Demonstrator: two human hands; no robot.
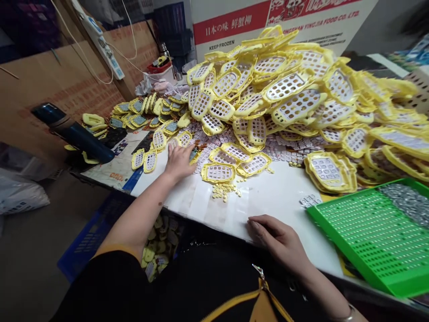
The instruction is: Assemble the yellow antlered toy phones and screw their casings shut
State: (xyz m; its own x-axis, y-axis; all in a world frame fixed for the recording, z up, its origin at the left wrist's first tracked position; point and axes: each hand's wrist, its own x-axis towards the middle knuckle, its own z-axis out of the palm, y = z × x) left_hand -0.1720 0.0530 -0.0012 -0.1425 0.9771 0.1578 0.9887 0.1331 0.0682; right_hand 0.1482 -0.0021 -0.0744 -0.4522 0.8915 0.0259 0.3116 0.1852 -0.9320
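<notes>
My left hand [179, 162] reaches over the white work surface, its thumb and forefinger closed around the end of a small yellow casing with a grey insert [194, 155]. Two yellow casings with white perforated faces [149, 160] lie to the left of its wrist. A group of similar yellow casings [219, 172] lies to its right, with a small heap of yellow buttons [224, 191] in front of them. At the table's front edge my right hand [280, 241] rests with loosely bent fingers apart, holding nothing.
A tall heap of yellow casings [281, 87] covers the back. At right is a green perforated tray [368, 241] holding small metal parts [407, 203]. A dark bottle [75, 134] leans at left. Below the table sits a blue crate [89, 237].
</notes>
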